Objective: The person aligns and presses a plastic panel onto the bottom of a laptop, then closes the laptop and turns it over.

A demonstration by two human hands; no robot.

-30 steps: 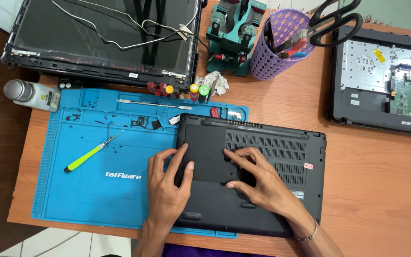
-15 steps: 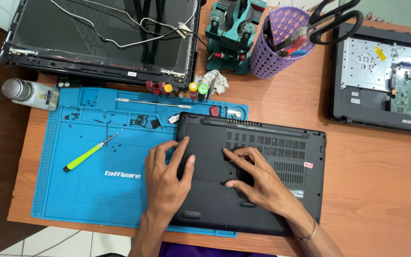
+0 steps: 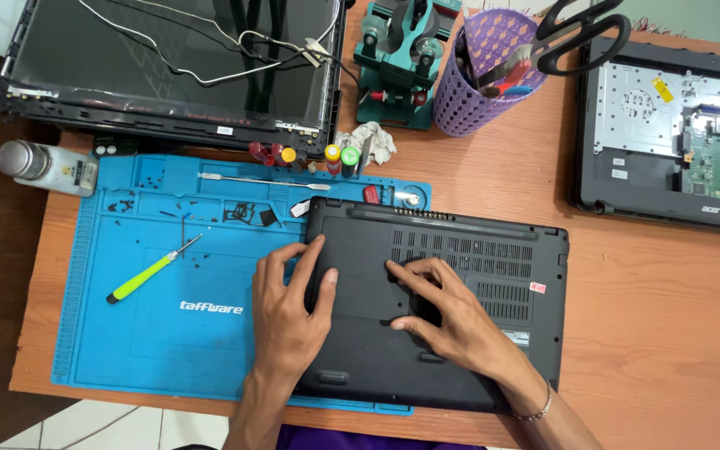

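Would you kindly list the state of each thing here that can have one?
Black laptop: shut, underside up, partly on the blue mat.
Left hand: flat on its left edge.
Right hand: pressing its base panel.
Screwdriver: lying loose.
Screen panel: detached, cables loose.
Second laptop: opened, board exposed.

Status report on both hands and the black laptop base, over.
Left hand flat on the black laptop base, left edge. Right hand pressing its middle panel. Green screwdriver lies apart on the blue mat. Nothing in the way.

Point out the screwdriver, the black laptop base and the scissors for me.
Screwdriver point(image 3: 145, 276): head view, green handle.
Laptop base point(image 3: 493, 250): head view, vent grille.
Scissors point(image 3: 581, 37): head view, black handle loop.
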